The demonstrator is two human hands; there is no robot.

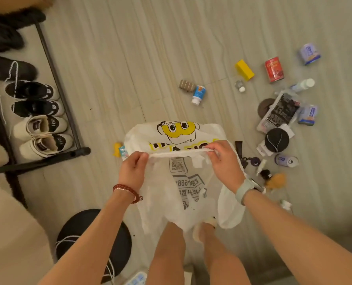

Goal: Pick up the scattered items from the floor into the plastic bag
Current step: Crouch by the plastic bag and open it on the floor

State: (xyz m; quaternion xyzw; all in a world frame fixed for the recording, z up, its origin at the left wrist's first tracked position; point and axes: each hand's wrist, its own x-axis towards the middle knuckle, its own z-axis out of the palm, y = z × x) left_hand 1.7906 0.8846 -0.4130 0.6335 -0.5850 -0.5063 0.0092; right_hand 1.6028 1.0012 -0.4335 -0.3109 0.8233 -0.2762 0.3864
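Observation:
I hold a white plastic bag (177, 194) with a yellow cartoon print in front of my legs. My left hand (133, 169) and my right hand (224, 159) each pinch its upper rim, stretching it between them. Scattered on the floor beyond and to the right lie a small blue bottle (198, 94), a brown roll (186, 85), a yellow box (244, 69), a red can (274, 69), blue-white packs (310, 53), a black-printed packet (278, 112) and a round black case (276, 140). A yellow item (117, 149) peeks out left of the bag.
A black metal shoe rack (53, 83) with several shoes stands at the left. A round black stool (93, 241) is beside my left leg. More small bottles and an orange thing (277, 179) lie near my right wrist. The floor is pale wood-grain tile.

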